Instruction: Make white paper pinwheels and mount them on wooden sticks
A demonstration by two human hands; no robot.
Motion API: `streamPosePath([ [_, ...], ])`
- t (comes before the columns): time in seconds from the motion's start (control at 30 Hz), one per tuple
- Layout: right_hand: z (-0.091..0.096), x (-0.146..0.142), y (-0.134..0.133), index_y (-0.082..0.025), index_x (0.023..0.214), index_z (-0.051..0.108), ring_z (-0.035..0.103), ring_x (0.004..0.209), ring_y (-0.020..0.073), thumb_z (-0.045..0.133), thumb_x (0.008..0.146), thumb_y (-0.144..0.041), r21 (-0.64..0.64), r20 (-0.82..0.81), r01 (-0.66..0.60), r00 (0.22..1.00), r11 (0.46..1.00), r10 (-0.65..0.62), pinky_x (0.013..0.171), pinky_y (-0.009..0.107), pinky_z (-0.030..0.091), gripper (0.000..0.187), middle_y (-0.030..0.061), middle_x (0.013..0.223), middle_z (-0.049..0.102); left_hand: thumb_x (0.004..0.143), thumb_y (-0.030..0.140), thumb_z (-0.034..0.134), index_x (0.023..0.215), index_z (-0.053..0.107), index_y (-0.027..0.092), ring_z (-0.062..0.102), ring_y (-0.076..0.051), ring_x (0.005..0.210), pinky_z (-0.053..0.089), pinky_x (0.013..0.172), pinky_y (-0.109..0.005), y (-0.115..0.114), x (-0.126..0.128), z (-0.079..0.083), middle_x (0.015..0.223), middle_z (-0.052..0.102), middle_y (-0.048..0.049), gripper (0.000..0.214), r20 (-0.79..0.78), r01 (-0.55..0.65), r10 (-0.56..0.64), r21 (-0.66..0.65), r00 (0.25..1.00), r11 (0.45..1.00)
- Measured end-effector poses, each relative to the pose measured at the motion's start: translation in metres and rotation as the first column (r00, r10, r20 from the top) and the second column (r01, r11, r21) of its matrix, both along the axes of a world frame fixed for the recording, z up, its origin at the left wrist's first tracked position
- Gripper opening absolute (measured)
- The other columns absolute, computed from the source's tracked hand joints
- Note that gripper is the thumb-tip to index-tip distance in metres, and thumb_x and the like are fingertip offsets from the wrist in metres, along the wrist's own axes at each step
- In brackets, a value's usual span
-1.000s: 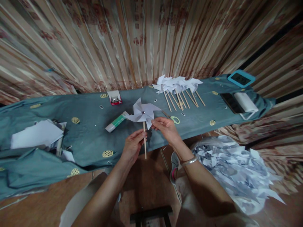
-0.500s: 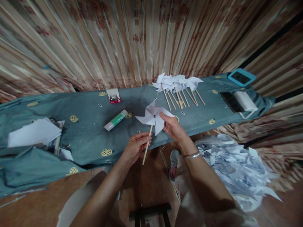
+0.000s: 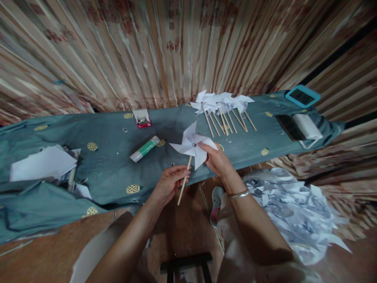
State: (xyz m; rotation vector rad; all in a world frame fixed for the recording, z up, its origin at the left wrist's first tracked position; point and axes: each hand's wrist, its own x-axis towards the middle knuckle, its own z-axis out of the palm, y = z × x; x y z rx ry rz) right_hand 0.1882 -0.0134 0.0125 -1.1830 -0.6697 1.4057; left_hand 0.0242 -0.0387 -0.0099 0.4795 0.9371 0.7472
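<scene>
A white paper pinwheel (image 3: 190,145) on a wooden stick (image 3: 183,184) is held above the front edge of the blue-grey cloth-covered table (image 3: 112,165). My left hand (image 3: 170,181) pinches the stick between thumb and fingers. My right hand (image 3: 216,160) grips the right blades of the pinwheel beside its metal pin. The stick leans slightly to the right at the top.
Several finished pinwheels (image 3: 222,104) lie at the back right. A glue stick (image 3: 145,149), a red box of pins (image 3: 142,120), a paper stack (image 3: 41,164), a phone (image 3: 289,127), a white roll (image 3: 307,126) and a teal device (image 3: 302,96) are on the table. Paper scraps (image 3: 294,208) pile on the floor.
The pinwheel has moved right and tilted, its stick now leaning. My right hand shifted from the lower blade to the right blades near the pin.
</scene>
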Motion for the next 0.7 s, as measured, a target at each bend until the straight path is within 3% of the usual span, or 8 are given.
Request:
streamPosePath([
  [0.2,-0.002,-0.002,-0.001,-0.022,0.085,0.073,0.069,0.086,0.0228,0.082,0.059,-0.051,0.039,0.030,-0.030,0.999,0.999,0.029,0.073,0.033,0.053,0.040,0.0021,0.084,0.076,0.046,0.023,0.094,0.074,0.077,0.012,0.061,-0.007,0.053,0.050,0.053,-0.016,0.001,0.000,0.000,0.065,0.071,-0.0025,0.035,0.007,-0.017,0.017,0.001,1.000,1.000],
  [0.37,-0.004,-0.006,-0.003,-0.025,0.096,0.074,0.066,0.079,0.0194,0.082,0.061,-0.048,0.085,0.048,-0.013,0.999,0.996,0.009,0.072,0.031,0.053,0.042,-0.0002,0.088,0.076,0.038,0.029,0.097,0.071,0.076,0.013,0.062,-0.007,0.053,0.052,0.055,-0.016,0.001,0.001,-0.002,0.063,0.071,-0.0010,0.042,0.006,-0.079,0.079,0.004,0.997,0.997],
  [0.53,-0.009,-0.009,-0.004,-0.029,0.105,0.071,0.066,0.086,0.0188,0.079,0.069,-0.045,0.166,0.081,-0.055,0.996,0.985,0.042,0.078,0.030,0.053,0.040,-0.0002,0.099,0.075,0.036,0.029,0.097,0.070,0.076,0.013,0.061,-0.007,0.054,0.052,0.057,-0.017,0.002,0.003,-0.004,0.063,0.070,-0.0002,0.043,0.019,-0.139,0.138,0.018,0.990,0.990],
  [0.7,-0.013,-0.014,-0.005,-0.025,0.096,0.069,0.056,0.066,0.0127,0.079,0.069,-0.046,0.167,0.102,-0.080,0.993,0.983,0.064,0.060,0.025,0.048,0.035,-0.0027,0.082,0.068,0.039,0.029,0.096,0.070,0.077,0.013,0.062,-0.008,0.059,0.051,0.064,-0.019,0.004,0.004,-0.005,0.066,0.072,-0.0012,0.040,0.014,-0.177,0.176,0.047,0.984,0.983],
])
